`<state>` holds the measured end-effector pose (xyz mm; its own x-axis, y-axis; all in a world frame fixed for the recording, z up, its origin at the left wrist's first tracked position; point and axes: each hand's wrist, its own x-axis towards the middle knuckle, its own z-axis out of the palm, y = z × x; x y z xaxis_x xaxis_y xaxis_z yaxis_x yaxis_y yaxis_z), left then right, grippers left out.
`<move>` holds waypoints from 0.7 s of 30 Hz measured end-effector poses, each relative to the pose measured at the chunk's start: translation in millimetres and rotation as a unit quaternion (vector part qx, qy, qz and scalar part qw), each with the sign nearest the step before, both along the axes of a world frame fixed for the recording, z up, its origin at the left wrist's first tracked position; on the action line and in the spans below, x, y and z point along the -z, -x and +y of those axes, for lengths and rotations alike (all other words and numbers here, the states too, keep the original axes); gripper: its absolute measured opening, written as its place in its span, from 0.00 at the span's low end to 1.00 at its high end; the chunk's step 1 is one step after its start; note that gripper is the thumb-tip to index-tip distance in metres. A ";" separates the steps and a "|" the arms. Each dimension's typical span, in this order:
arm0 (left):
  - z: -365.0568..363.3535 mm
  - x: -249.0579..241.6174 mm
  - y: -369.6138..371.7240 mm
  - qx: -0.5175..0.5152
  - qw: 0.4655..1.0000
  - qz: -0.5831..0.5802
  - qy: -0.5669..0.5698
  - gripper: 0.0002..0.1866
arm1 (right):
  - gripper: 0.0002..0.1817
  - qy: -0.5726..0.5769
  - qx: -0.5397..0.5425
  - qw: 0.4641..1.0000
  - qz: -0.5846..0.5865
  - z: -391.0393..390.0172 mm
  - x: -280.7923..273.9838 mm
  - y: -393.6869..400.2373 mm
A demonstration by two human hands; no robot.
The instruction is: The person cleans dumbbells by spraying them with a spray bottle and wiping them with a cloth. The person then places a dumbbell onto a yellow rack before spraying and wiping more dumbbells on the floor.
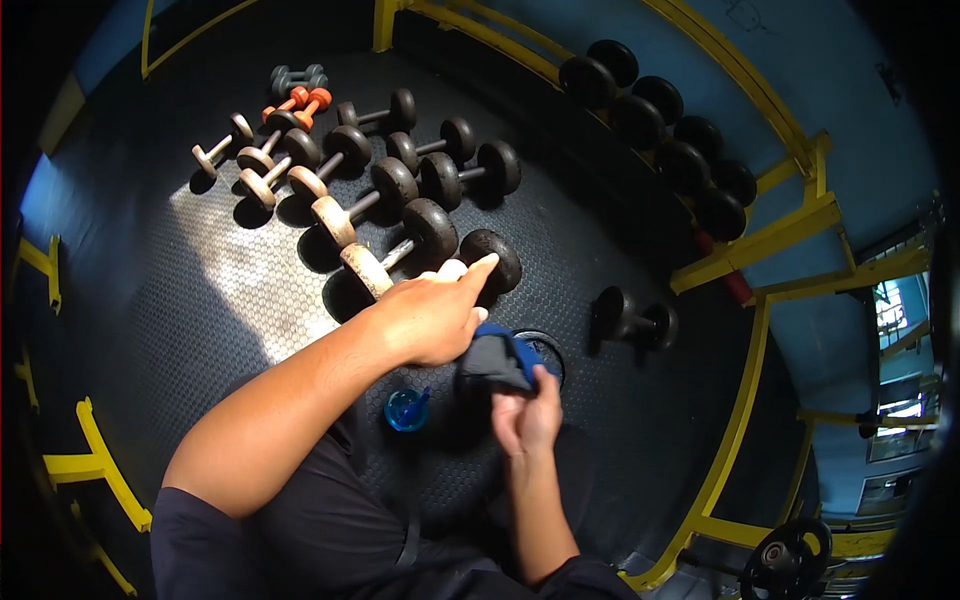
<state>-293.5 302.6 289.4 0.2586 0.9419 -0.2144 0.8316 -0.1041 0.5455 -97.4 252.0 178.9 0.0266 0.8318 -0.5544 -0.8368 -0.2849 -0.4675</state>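
My left hand (435,310) reaches across the middle with its index finger stretched out and the other fingers partly bent. Its fingertip overlaps the round head of a black dumbbell (503,262), whose other end is hidden behind the hand. Lower right of it, my right hand (528,415) is closed on a grey and blue cloth (500,358), held bunched at its edge. Behind the cloth a round black weight plate (545,350) lies on the floor, partly covered. A blue bottle (407,410) stands near my legs, left of the right hand.
Several dumbbells (432,232) lie in rows on the black textured mat (240,285), with small orange dumbbells (313,103) farther back. A single dumbbell (634,322) lies to the right. More rest on a yellow rack (770,215) along the wall. Yellow frame legs (95,460) stand at left.
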 end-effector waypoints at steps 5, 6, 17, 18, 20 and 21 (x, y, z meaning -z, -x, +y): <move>3.7 19.7 -4.8 0.043 0.998 0.043 0.028 0.32 | 0.15 -0.249 0.058 0.879 -0.403 -27.3 -38.1 -66.2; 2.9 26.6 -8.9 0.076 0.993 0.079 0.043 0.32 | 0.15 -0.281 0.054 0.860 -0.422 -36.1 -42.4 -79.2; -18.2 128.1 -73.6 0.328 0.902 0.128 0.248 0.44 | 0.31 -0.231 -0.330 0.278 -0.872 -56.2 80.7 -77.3; -20.4 129.4 -80.4 0.338 0.898 0.155 0.236 0.45 | 0.31 -0.226 -0.329 0.284 -0.872 -53.8 95.7 -79.9; -27.0 123.0 -83.7 0.268 0.911 0.099 0.297 0.44 | 0.27 -0.274 -0.178 0.169 -0.930 -46.0 119.3 -82.1; -26.0 125.8 -85.6 0.273 0.909 0.103 0.298 0.44 | 0.27 -0.268 -0.177 0.173 -0.931 -44.7 122.1 -82.8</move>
